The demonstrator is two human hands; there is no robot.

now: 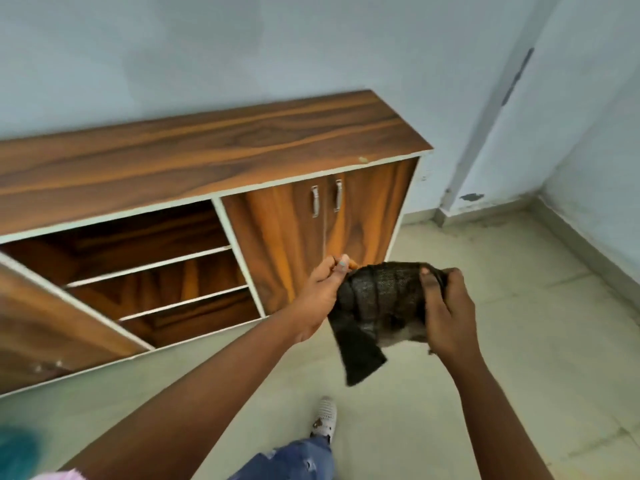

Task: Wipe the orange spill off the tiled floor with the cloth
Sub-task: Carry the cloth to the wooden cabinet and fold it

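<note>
We see, nearest to us, a leg in torn blue denim jeans (298,459) ending in a white sneaker (325,419) planted on the pale greenish tiled floor (519,375). Both bare forearms reach forward from the bottom edge. Between them, held up in the air above the floor, hangs the dark, coarse-woven cloth (377,310), crumpled and bunched, one limp flap drooping down toward the sneaker.

Our left hand (317,303) pinches the cloth's left edge, thumb up and fingers curled behind the fabric. Our right hand (446,310) is closed over the cloth's right end, thumb pressed on the front, knuckles toward us. Both hands are clamped on the fabric, which stretches between them.

We cannot find any orange spill on the visible floor.

Beyond the hands stands a long, low wood-grain cabinet with white edging (207,157): open shelves at left, and at right two closed doors with small metal handles (325,200). Behind it rises a pale blue painted wall (311,46), scuffed near the corner.
</note>
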